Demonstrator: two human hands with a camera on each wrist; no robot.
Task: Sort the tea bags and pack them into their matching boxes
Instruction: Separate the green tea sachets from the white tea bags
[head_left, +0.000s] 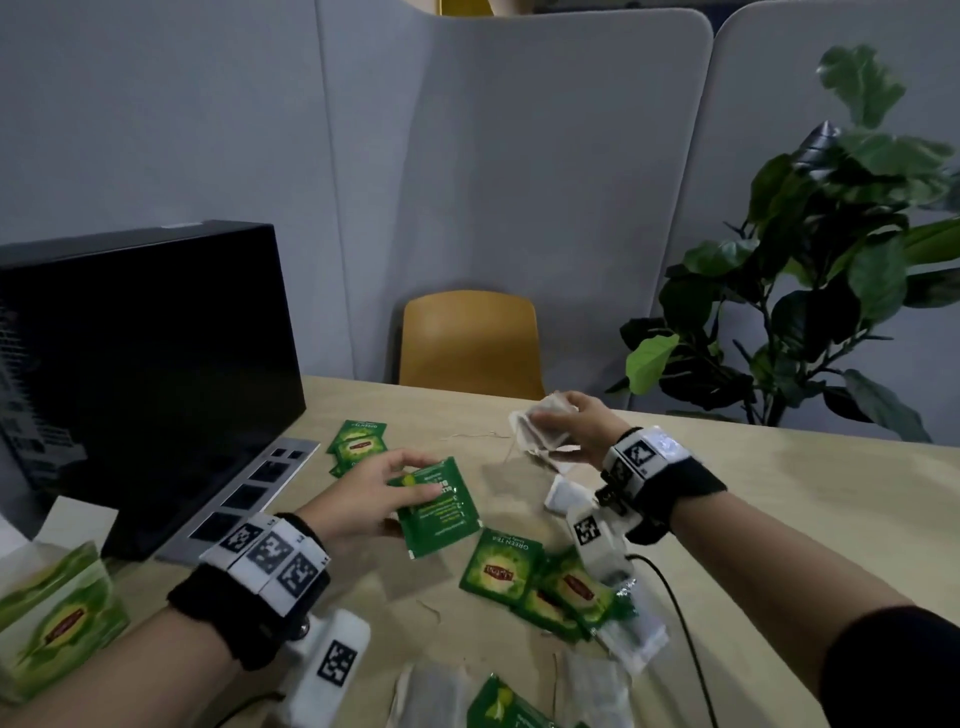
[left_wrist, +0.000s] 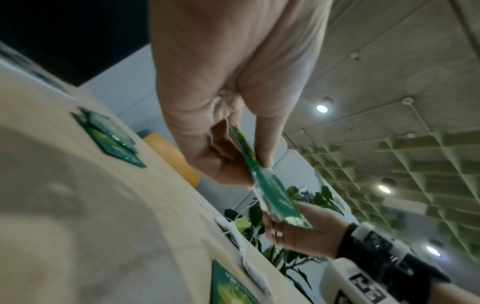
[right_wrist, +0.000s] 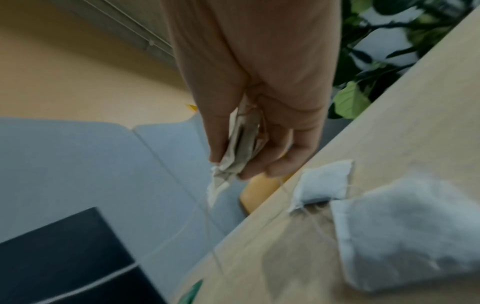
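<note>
My left hand (head_left: 363, 493) pinches a green tea sachet (head_left: 441, 506) by its edge, lifted just above the table; the left wrist view shows the same green sachet (left_wrist: 270, 185) between thumb and fingers. My right hand (head_left: 576, 431) holds a bunch of white paper tea bags (head_left: 540, 434) above the table's far side, strings dangling; they show as white tea bags (right_wrist: 241, 144) in the right wrist view. More green sachets lie in a far pile (head_left: 358, 444) and a near pile (head_left: 540, 582). A green tea box (head_left: 52, 618) stands at the near left.
A black computer case (head_left: 140, 374) with a grey panel stands on the left of the wooden table (head_left: 805, 493). Loose white tea bags (head_left: 563, 499) lie under my right wrist, others at the near edge (head_left: 597, 691). A yellow chair (head_left: 470, 343) and plant (head_left: 831, 260) stand behind.
</note>
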